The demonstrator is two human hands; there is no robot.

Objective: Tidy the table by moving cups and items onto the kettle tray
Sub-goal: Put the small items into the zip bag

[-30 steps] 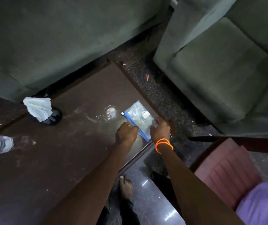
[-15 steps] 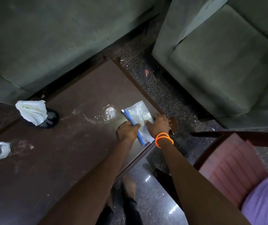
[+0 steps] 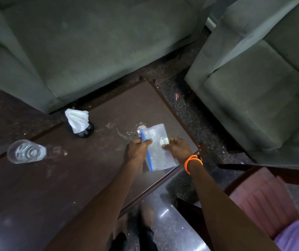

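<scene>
A clear plastic zip bag (image 3: pixel 157 150) with a blue strip along one side is held just above the dark wooden table (image 3: pixel 54 178), near its right edge. My left hand (image 3: pixel 137 151) grips the blue strip side. My right hand (image 3: pixel 176 148), with an orange band on the wrist, pinches the bag's other side. A clear drinking glass (image 3: pixel 26 151) stands on the table at the left. A small dark holder with white tissue (image 3: pixel 79 122) in it stands near the table's far edge. No kettle tray is in view.
Green sofas (image 3: pixel 90 42) border the table at the back, and another (image 3: pixel 262 87) stands to the right across a strip of dark floor. A chair with a pink cushion (image 3: pixel 264 201) is at lower right. A wet patch (image 3: pixel 127 133) lies on the table behind the bag.
Both hands have taken hold of the bag and raised it off the table. The view has shifted, so the glass and tissue holder sit further right in the picture.
</scene>
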